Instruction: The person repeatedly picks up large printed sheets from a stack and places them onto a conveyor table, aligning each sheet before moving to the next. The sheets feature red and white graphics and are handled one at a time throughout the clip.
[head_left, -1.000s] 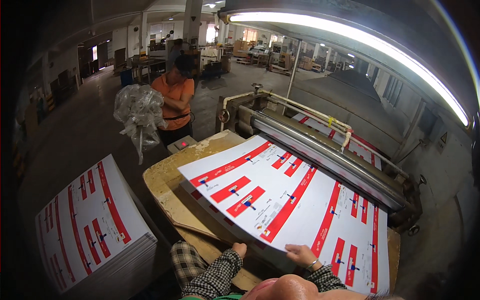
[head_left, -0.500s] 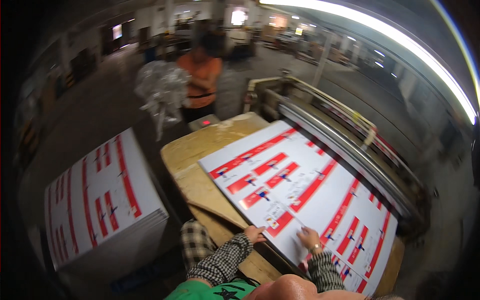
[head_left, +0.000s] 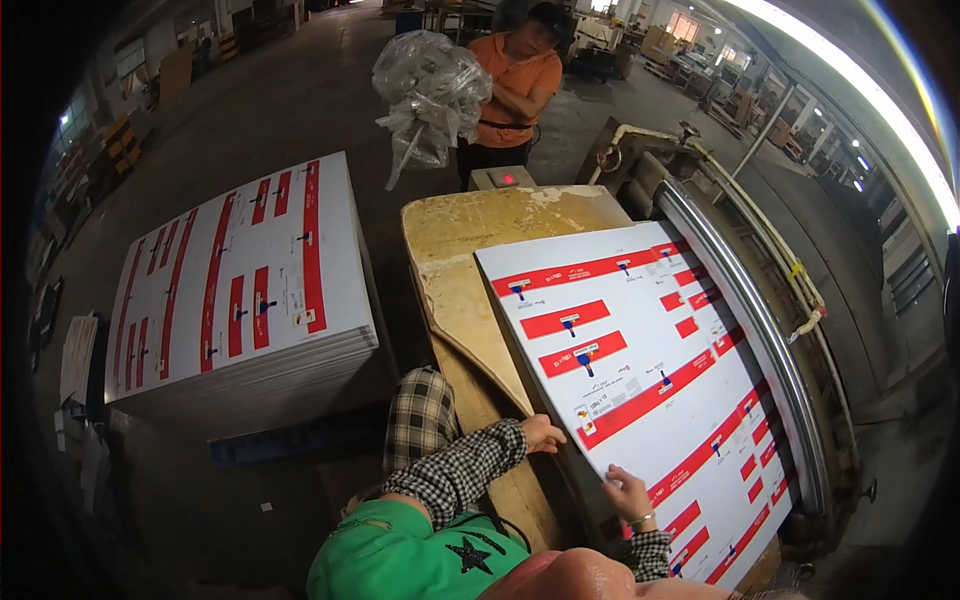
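Note:
A large white printed sheet (head_left: 545, 312) with red bands and small blue figures lies slanted on the worn wooden table, its far side against a metal roller. My left hand (head_left: 543, 435) is closed at the sheet's near-left edge, fingertips on the edge. A little nearer to me, my right hand (head_left: 630, 495) pinches the same edge between thumb and fingers. A bracelet circles the right wrist. Checked sleeves cover both forearms. Whether other sheets lie beneath this one, I cannot tell.
To the left stands a tall stack of similar printed sheets (head_left: 345, 265). The wooden table (head_left: 440, 225) has a raised, curved edge. Beyond it, a person in an orange top (head_left: 515, 75) stands beside bunched clear plastic (head_left: 425, 95). The shiny roller (head_left: 745, 320) runs along the machine's right side.
My view has swung left, so the table and stack sit farther right. The right hand has moved from above the sheet to its edge; the left stays at the edge.

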